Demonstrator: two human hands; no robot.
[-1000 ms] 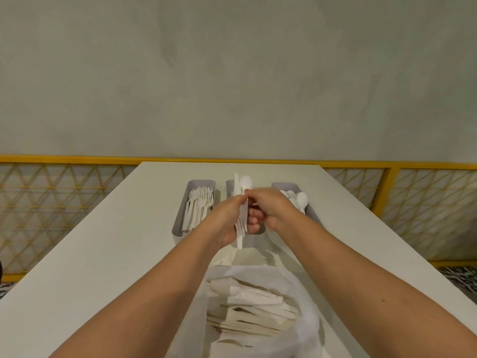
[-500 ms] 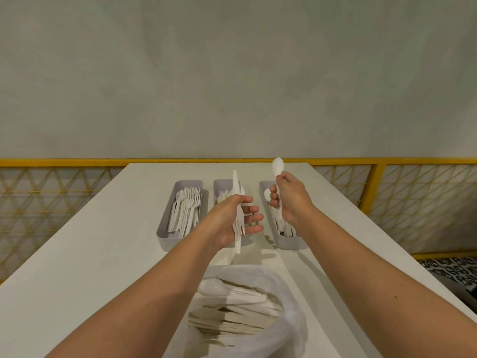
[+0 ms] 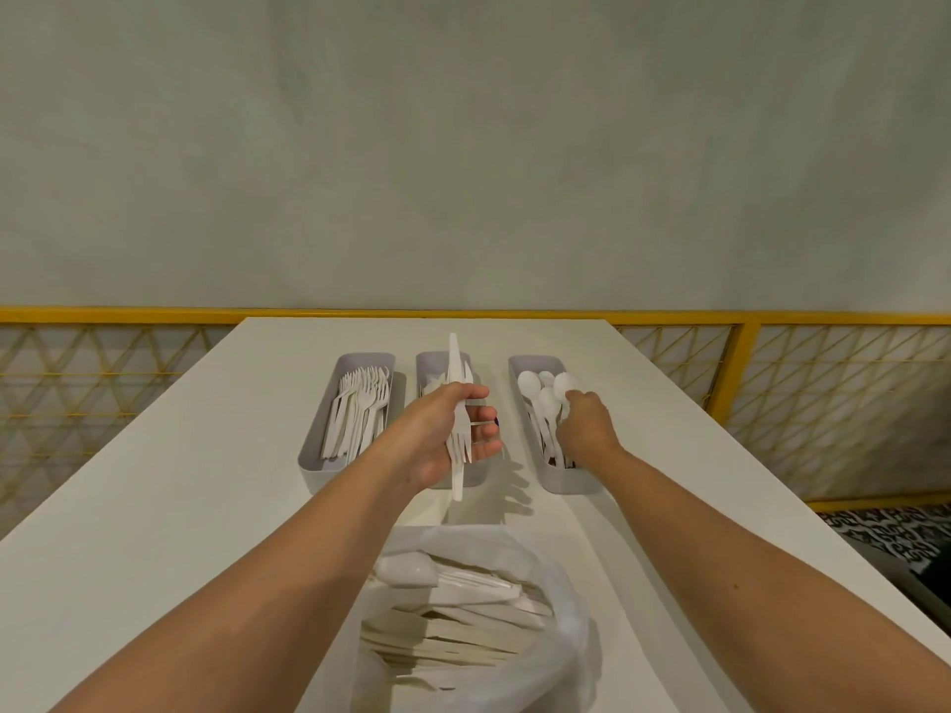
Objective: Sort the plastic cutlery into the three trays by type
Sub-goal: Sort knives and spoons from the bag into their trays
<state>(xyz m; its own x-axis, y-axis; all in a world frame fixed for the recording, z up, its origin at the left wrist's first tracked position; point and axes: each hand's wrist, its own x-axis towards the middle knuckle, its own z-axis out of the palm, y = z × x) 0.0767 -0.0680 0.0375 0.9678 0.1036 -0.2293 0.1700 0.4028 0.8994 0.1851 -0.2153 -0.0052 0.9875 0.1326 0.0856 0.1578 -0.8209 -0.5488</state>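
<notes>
Grey plastic is what the three long trays are made of; they are set side by side, slightly apart, across the far half of a white table (image 3: pixel 154 481). The left tray (image 3: pixel 319 473) is filled with white forks (image 3: pixel 360 409), laid lengthwise with their tines toward the far end.

The middle tray (image 3: pixel 429 362) is largely hidden by the left hand (image 3: pixel 442 440), which is held just above it. A bundle of cutlery (image 3: pixel 455 362) is gripped in this hand: the thumb is laid over the top and the fingers are curled round the pieces. A knife is seen standing out beyond the hand at both ends, and fork tines are seen pointing toward the near edge of the table.

Nearer the person, at the middle of the table, an open translucent plastic bag (image 3: pixel 571 609) is placed, with loose cutlery (image 3: pixel 453 635) heaped inside.

The right tray (image 3: pixel 566 481) is loaded with white spoons (image 3: pixel 530 385), bowls toward the far end. The right hand (image 3: pixel 586 429) is lowered into this tray, knuckles up, among the spoons. Its fingers are turned down and away from the camera, so it cannot be told whether a spoon is held or not.
</notes>
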